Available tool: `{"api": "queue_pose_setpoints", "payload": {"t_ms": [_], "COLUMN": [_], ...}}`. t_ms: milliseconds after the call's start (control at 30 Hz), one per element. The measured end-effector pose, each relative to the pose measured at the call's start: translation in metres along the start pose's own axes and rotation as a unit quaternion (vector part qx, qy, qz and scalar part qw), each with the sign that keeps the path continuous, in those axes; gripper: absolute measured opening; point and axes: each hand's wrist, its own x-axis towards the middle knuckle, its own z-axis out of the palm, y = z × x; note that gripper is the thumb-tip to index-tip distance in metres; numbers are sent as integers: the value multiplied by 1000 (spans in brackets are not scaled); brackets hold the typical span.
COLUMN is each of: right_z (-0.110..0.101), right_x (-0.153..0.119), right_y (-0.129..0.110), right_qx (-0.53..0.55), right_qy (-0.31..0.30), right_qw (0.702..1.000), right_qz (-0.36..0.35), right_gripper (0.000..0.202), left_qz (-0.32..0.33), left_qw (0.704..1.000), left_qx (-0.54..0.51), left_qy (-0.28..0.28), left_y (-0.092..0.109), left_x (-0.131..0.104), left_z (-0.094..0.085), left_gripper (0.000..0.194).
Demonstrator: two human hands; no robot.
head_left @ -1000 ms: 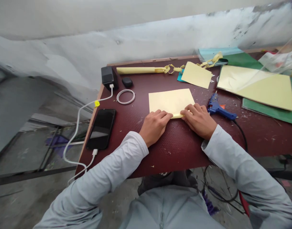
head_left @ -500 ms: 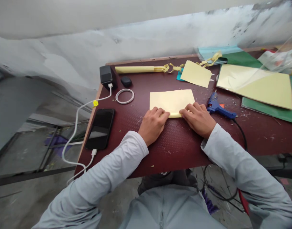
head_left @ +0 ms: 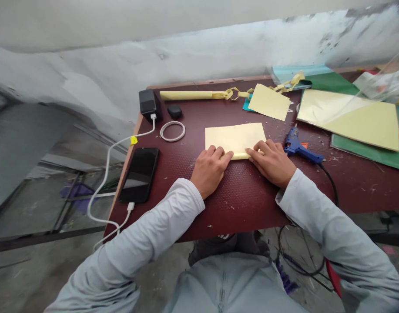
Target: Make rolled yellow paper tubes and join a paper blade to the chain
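Observation:
A pale yellow sheet of paper (head_left: pixel 234 137) lies flat on the dark red table, its near edge rolled into a narrow tube. My left hand (head_left: pixel 209 169) pinches the left part of that rolled edge, thumb and fingers closed on it. On the right part, my right hand (head_left: pixel 271 163) grips the same roll with thumb and bent fingers. Between the two thumbs a short length of the roll shows. Just right of my right hand rests a blue glue gun (head_left: pixel 299 147) with a black cord.
At the left are a phone (head_left: pixel 139 175) on a white cable, a black charger block (head_left: pixel 149 104), a small black case (head_left: pixel 175 111) and a white ring (head_left: pixel 172 131). Behind lie a yellow paper tube (head_left: pixel 189 94), a paper chain (head_left: pixel 238 93) and smaller yellow sheets (head_left: pixel 269 102). Larger yellow sheets (head_left: pixel 349 121) lie right.
The near edge of the paper has rolled slightly further away from me under both hands. The view has shifted a little; the other things lie as before.

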Motion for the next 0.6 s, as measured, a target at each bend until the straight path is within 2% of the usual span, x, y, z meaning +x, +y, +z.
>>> {"api": "queue_pose_setpoints", "payload": {"t_ms": [300, 600], "right_z": [3, 4], "right_x": [0, 1], "right_y": [2, 3], "right_qx": [-8, -11], "right_qy": [25, 26], "right_qw": [1000, 1000], "right_qz": [-6, -10], "right_gripper": [32, 32], "left_qz": [-15, -15], "left_qw": [1000, 999], "left_qx": [-17, -30], "left_qy": [9, 6], "left_y": [1, -3], "left_x": [0, 1], "left_z": [1, 1], "left_gripper": [28, 31]}}
